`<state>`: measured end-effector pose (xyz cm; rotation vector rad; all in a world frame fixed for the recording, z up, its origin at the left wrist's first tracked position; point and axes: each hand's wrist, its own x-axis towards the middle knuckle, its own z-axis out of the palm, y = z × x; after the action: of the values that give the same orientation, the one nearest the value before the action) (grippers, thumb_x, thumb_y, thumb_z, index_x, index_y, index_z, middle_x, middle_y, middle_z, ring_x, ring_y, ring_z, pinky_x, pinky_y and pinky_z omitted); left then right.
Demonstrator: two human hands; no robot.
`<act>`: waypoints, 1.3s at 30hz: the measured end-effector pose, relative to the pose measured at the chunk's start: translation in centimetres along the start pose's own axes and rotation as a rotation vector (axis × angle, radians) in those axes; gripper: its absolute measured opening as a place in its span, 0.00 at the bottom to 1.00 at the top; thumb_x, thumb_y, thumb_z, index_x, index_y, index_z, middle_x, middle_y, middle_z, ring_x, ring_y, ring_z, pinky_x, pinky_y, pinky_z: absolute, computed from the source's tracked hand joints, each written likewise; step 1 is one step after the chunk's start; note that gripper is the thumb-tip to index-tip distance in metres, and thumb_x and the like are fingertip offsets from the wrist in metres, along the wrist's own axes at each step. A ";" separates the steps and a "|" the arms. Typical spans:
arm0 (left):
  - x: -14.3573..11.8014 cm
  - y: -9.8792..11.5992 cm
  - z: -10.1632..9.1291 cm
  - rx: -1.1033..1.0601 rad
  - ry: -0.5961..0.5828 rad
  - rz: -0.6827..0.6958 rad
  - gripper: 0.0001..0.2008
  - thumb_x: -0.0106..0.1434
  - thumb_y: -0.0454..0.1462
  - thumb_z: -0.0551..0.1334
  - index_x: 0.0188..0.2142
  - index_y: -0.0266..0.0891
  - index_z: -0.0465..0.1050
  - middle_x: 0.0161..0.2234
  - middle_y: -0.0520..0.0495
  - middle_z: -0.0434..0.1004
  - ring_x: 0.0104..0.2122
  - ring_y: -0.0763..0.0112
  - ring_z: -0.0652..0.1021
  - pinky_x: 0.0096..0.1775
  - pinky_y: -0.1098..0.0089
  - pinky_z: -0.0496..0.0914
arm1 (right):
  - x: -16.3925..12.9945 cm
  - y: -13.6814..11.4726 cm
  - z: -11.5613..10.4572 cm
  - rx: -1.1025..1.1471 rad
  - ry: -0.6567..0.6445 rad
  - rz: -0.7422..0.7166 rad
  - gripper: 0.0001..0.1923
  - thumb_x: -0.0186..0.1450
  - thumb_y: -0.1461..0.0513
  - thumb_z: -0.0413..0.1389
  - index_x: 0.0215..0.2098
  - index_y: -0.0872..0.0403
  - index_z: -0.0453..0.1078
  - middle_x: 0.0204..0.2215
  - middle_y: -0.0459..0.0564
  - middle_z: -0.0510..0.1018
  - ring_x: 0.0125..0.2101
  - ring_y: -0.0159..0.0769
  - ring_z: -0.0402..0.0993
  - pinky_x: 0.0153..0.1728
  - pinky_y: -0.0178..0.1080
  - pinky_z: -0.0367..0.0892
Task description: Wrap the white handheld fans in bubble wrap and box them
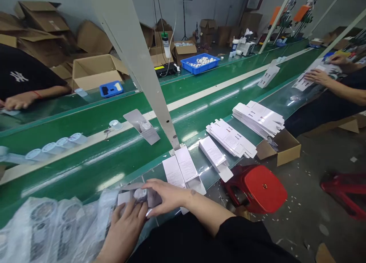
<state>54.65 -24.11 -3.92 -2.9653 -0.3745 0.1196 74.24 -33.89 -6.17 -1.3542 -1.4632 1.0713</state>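
Note:
At the bench's near edge, my right hand (164, 197) grips one end of a small white carton (124, 197), thumb on the near side and fingers over the far side. My left hand (127, 223) is closed over the carton's near side with bent fingers. A whitish rounded item (140, 194) shows in the carton between my hands; its kind is partly hidden. Close by on the left lie several handheld fans (42, 221) in clear plastic bags. Two white boxes (185, 164) lie just beyond my right hand, one with its end flap open.
A slanting metal post (148, 79) rises beyond my hands. Farther right are another box (212, 150), stacks of flat cartons (231, 137) and a red stool (257, 188). The green conveyor (85, 167) carries an open carton (142, 126). Co-workers' hands (318, 76) work at right and far left.

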 end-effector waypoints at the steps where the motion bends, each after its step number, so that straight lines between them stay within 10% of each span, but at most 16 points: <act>1: 0.0 -0.1 0.0 0.001 -0.001 -0.014 0.18 0.61 0.29 0.53 0.40 0.50 0.79 0.41 0.48 0.82 0.49 0.54 0.76 0.52 0.52 0.66 | -1.3 -0.3 -0.9 0.028 -0.017 0.012 0.46 0.53 0.56 0.68 0.65 0.45 0.53 0.65 0.56 0.58 0.64 0.47 0.57 0.57 0.46 0.64; 4: 0.7 -1.6 -1.1 -0.070 -0.001 -0.135 0.19 0.63 0.29 0.50 0.32 0.49 0.78 0.34 0.51 0.82 0.44 0.55 0.78 0.53 0.47 0.62 | -5.9 -0.5 -3.8 -0.018 0.176 0.225 0.33 0.63 0.60 0.60 0.64 0.45 0.56 0.58 0.55 0.67 0.55 0.44 0.69 0.50 0.46 0.71; 7: 2.2 -5.0 -3.2 -0.095 -0.007 -0.318 0.16 0.66 0.35 0.51 0.30 0.46 0.77 0.32 0.49 0.82 0.43 0.53 0.76 0.52 0.44 0.60 | -8.7 0.4 -5.6 -0.527 0.293 0.360 0.31 0.60 0.70 0.58 0.61 0.47 0.62 0.61 0.60 0.64 0.60 0.55 0.60 0.58 0.60 0.60; 11: 5.8 -10.4 -4.7 -0.030 -0.039 -0.524 0.15 0.66 0.37 0.51 0.34 0.41 0.76 0.36 0.40 0.82 0.47 0.49 0.73 0.52 0.43 0.57 | -6.5 1.5 -4.5 -0.926 -0.172 0.171 0.49 0.49 0.76 0.62 0.65 0.43 0.57 0.70 0.58 0.47 0.67 0.69 0.37 0.60 0.74 0.38; 15: 10.4 -14.5 -2.9 -0.060 -0.088 -0.571 0.14 0.63 0.33 0.52 0.41 0.40 0.76 0.43 0.37 0.81 0.51 0.47 0.70 0.54 0.39 0.53 | -1.7 1.3 -1.4 -0.985 -0.575 0.047 0.46 0.51 0.65 0.68 0.65 0.47 0.59 0.70 0.57 0.49 0.68 0.67 0.32 0.60 0.75 0.28; 19: 13.7 -16.1 -0.4 -0.096 -0.111 -0.585 0.15 0.61 0.28 0.53 0.40 0.41 0.76 0.41 0.38 0.81 0.50 0.49 0.71 0.54 0.40 0.51 | 1.2 0.9 1.2 -0.994 -0.751 0.052 0.45 0.50 0.53 0.68 0.63 0.49 0.62 0.68 0.60 0.55 0.67 0.71 0.30 0.57 0.77 0.30; 22: 13.7 -16.2 -0.3 -0.134 -0.103 -0.593 0.13 0.62 0.29 0.55 0.40 0.40 0.76 0.42 0.37 0.81 0.52 0.49 0.70 0.56 0.41 0.50 | 2.3 1.3 2.8 -1.106 -0.760 0.069 0.34 0.51 0.59 0.67 0.57 0.51 0.70 0.59 0.63 0.69 0.65 0.68 0.49 0.58 0.74 0.39; 27: 6.5 -15.3 -2.4 -0.210 -0.063 -0.672 0.17 0.71 0.43 0.47 0.46 0.39 0.72 0.48 0.38 0.77 0.53 0.56 0.72 0.53 0.58 0.61 | 3.7 1.2 3.8 -1.144 -0.613 0.014 0.06 0.57 0.70 0.59 0.30 0.56 0.77 0.30 0.58 0.82 0.36 0.47 0.78 0.51 0.56 0.63; 30: 0.0 -12.3 -1.3 -0.366 -0.167 -0.874 0.21 0.72 0.45 0.43 0.45 0.38 0.70 0.42 0.38 0.78 0.45 0.58 0.77 0.46 0.63 0.66 | 4.8 -0.2 3.0 -1.121 -0.440 -0.025 0.10 0.60 0.71 0.54 0.37 0.58 0.74 0.35 0.61 0.80 0.38 0.47 0.76 0.43 0.48 0.68; 33: -4.4 -8.0 2.2 -0.495 -0.291 -0.973 0.18 0.62 0.46 0.61 0.45 0.36 0.70 0.40 0.38 0.79 0.42 0.54 0.79 0.42 0.64 0.69 | 5.7 -1.6 2.4 -1.126 -0.218 0.013 0.15 0.62 0.70 0.50 0.46 0.60 0.70 0.45 0.64 0.77 0.44 0.49 0.75 0.44 0.48 0.68; 39: -6.1 -4.5 7.1 -0.639 -0.229 -1.080 0.19 0.55 0.38 0.65 0.46 0.34 0.69 0.48 0.31 0.75 0.52 0.45 0.74 0.48 0.57 0.67 | 5.5 -2.1 5.0 -0.889 0.422 -0.036 0.20 0.59 0.72 0.45 0.48 0.56 0.67 0.60 0.64 0.64 0.55 0.49 0.68 0.47 0.49 0.70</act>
<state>47.01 -20.38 -9.82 -2.7717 -2.2882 0.2322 68.59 -28.67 -5.28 -1.9818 -1.6757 0.0294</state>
